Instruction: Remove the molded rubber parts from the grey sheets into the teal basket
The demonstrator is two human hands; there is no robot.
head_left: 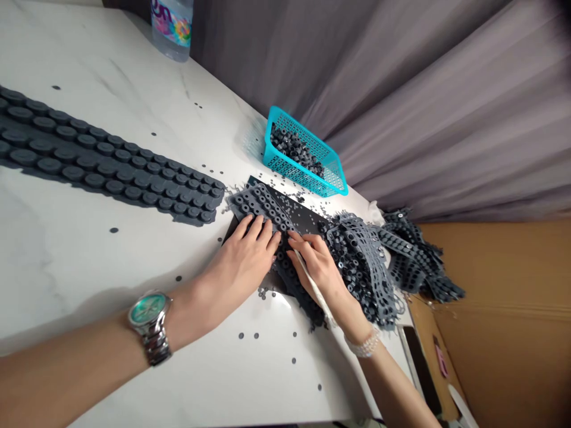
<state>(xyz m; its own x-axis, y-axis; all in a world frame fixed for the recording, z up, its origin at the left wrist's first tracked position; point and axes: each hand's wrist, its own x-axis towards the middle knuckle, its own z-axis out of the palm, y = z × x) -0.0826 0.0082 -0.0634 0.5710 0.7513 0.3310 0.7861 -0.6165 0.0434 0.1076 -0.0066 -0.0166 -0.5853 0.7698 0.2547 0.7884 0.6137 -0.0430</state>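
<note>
My left hand (241,258) lies with its fingers stretched out on a dark grey rubber sheet (263,205) with rows of ring-shaped pieces. Beside it, my right hand (322,268) is closed around a slender white pen-like tool (317,292). The tool's tip is hidden by the fingers, close to the sheet. Under the sheet lies a black mat (307,217) scattered with tiny dark discs. To the right of my right hand is a heap of loose black rubber rings (354,261), with a perforated grey sheet (372,264) draped over it.
A turquoise basket (279,157) of small black rings stands behind the mat. Stacked studded rubber strips (107,157) reach in from the left. A water bottle (172,30) stands at the back, near a grey curtain (379,71). More perforated sheets (414,255) lie at right by cardboard (504,297).
</note>
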